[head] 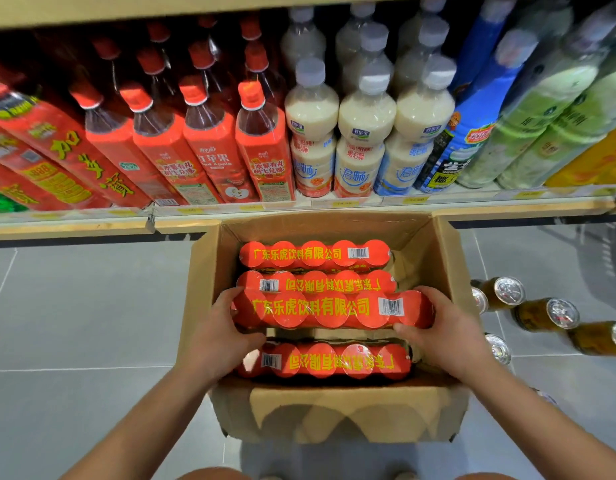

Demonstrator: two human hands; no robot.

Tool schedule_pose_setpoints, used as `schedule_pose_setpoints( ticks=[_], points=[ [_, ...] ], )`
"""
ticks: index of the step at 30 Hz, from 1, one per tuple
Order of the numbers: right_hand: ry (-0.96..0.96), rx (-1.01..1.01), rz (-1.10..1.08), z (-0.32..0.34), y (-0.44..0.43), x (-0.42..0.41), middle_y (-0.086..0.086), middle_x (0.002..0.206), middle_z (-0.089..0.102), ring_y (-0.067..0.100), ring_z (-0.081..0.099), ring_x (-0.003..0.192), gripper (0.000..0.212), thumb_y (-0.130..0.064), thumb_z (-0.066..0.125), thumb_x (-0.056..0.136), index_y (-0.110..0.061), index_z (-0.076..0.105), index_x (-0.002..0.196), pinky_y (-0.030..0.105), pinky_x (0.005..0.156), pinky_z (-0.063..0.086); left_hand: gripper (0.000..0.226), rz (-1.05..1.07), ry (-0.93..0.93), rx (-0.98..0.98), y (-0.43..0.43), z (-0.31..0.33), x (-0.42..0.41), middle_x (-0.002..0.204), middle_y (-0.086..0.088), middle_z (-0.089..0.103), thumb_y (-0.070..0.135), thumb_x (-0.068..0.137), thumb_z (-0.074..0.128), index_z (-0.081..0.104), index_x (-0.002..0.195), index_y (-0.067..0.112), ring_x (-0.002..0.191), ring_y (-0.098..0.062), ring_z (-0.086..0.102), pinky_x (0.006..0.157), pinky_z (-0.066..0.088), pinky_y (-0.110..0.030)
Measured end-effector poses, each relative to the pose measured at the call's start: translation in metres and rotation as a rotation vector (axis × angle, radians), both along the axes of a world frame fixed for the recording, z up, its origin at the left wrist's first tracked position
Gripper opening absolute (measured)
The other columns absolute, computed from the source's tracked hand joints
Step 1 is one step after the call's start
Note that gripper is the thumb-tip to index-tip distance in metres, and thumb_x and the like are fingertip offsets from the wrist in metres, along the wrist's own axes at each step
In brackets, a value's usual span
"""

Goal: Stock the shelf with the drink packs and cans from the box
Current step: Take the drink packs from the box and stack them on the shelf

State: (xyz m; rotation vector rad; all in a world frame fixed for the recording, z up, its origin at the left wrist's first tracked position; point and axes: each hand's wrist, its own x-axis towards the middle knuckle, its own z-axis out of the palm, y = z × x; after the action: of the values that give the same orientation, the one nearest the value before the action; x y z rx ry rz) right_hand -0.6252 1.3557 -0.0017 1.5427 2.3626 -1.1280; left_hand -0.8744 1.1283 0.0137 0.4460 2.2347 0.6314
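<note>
Grey floor tiles (74,306) lay under an open brown cardboard box (448,258), and inside it both hands gripped one red shrink-wrapped drink pack (330,308): left hand (223,336) clamped on one end, right hand (441,332) on the other. Beyond the right fingers lay loose gold cans (542,313).

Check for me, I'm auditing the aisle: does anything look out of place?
Yes: several cans lie tipped on their sides on the floor right of the box, not on the shelf.
</note>
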Motion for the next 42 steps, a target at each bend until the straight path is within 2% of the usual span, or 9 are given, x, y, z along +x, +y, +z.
schedule_pose_setpoints(
  ticks=[5, 10, 15, 22, 25, 29, 32, 34, 42],
  points=[
    [0.077, 0.121, -0.001, 0.113, 0.006, 0.001, -0.025, 0.08, 0.064, 0.002, 0.062, 0.073, 0.062, -0.049, 0.089, 0.07, -0.038, 0.066, 0.127, 0.011, 0.059, 0.041, 0.087, 0.065, 0.091, 0.079, 0.002, 0.105, -0.011, 0.124, 0.012, 0.053, 0.018, 0.072, 0.088, 0.042, 0.143, 0.04, 0.105, -0.017, 0.062, 0.086, 0.056, -0.036],
    [0.138, 0.247, -0.039, 0.282, 0.01, 0.004, -0.032, 0.079, 0.067, 0.007, 0.066, 0.078, 0.063, -0.062, 0.084, 0.066, -0.056, 0.059, 0.123, 0.015, 0.061, 0.047, 0.092, 0.13, 0.137, 0.207, 0.011, 0.266, -0.014, 0.12, 0.017, 0.058, 0.015, 0.069, 0.092, 0.044, 0.142, 0.044, 0.107, -0.014, 0.064, 0.084, 0.055, -0.038],
    [0.183, 0.311, -0.012, 0.469, 0.023, 0.011, -0.013, 0.09, 0.077, 0.016, 0.074, 0.07, 0.063, -0.062, 0.083, 0.072, -0.051, 0.059, 0.129, 0.036, 0.066, 0.06, 0.085, 0.116, 0.219, 0.377, 0.017, 0.446, -0.01, 0.118, 0.026, 0.062, 0.011, 0.071, 0.089, 0.048, 0.134, 0.052, 0.111, -0.01, 0.064, 0.089, 0.056, -0.039],
    [0.325, 0.495, -0.03, 0.682, 0.03, 0.028, -0.01, 0.087, 0.074, 0.014, 0.072, 0.076, 0.076, -0.055, 0.086, 0.065, -0.024, 0.07, 0.132, 0.036, 0.069, 0.059, 0.086, 0.074, 0.378, 0.59, 0.035, 0.653, -0.006, 0.126, 0.005, 0.064, 0.016, 0.072, 0.089, 0.049, 0.146, 0.034, 0.106, -0.003, 0.066, 0.079, 0.053, -0.012],
    [0.397, 0.51, -0.091, 0.74, 0.033, 0.035, -0.013, 0.085, 0.071, 0.006, 0.065, 0.078, 0.076, -0.054, 0.088, 0.063, -0.027, 0.07, 0.131, 0.03, 0.071, 0.053, 0.079, 0.139, 0.358, 0.724, 0.043, 0.723, 0.001, 0.135, 0.006, 0.061, 0.025, 0.074, 0.088, 0.051, 0.142, 0.041, 0.114, -0.009, 0.065, 0.093, 0.054, -0.027],
    [0.623, 0.43, -0.2, 0.796, 0.036, 0.041, -0.038, 0.09, 0.068, -0.029, 0.058, 0.083, 0.068, -0.059, 0.089, 0.056, -0.043, 0.07, 0.119, 0.009, 0.072, 0.046, 0.071, 0.188, 0.527, 0.779, 0.049, 0.796, 0.013, 0.132, 0.017, 0.057, 0.053, 0.071, 0.082, 0.052, 0.135, 0.051, 0.11, -0.001, 0.057, 0.082, 0.047, -0.017],
    [0.753, 0.398, -0.256, 0.831, 0.04, 0.041, -0.039, 0.087, 0.069, -0.015, 0.065, 0.089, 0.058, -0.076, 0.082, 0.047, -0.064, 0.065, 0.101, 0.029, 0.079, 0.056, 0.063, 0.234, 0.575, 0.86, 0.053, 0.836, 0.016, 0.126, 0.015, 0.063, 0.045, 0.071, 0.086, 0.059, 0.127, 0.045, 0.109, 0.01, 0.057, 0.072, 0.043, -0.005],
    [0.813, 0.406, -0.246, 0.853, 0.045, 0.039, -0.043, 0.087, 0.068, -0.015, 0.065, 0.09, 0.053, -0.079, 0.079, 0.046, -0.073, 0.062, 0.096, 0.026, 0.078, 0.055, 0.057, 0.26, 0.577, 0.891, 0.057, 0.859, 0.02, 0.123, 0.017, 0.065, 0.046, 0.071, 0.086, 0.06, 0.122, 0.046, 0.109, 0.007, 0.059, 0.071, 0.043, -0.007],
    [0.988, 0.406, -0.179, 0.908, 0.072, 0.022, -0.047, 0.095, 0.067, -0.026, 0.06, 0.094, 0.054, -0.072, 0.083, 0.055, -0.058, 0.068, 0.105, 0.018, 0.078, 0.051, 0.067, 0.357, 0.625, 0.989, 0.073, 0.905, 0.028, 0.121, 0.02, 0.065, 0.058, 0.071, 0.081, 0.06, 0.131, 0.038, 0.112, -0.001, 0.06, 0.084, 0.047, -0.02]
  ],
)
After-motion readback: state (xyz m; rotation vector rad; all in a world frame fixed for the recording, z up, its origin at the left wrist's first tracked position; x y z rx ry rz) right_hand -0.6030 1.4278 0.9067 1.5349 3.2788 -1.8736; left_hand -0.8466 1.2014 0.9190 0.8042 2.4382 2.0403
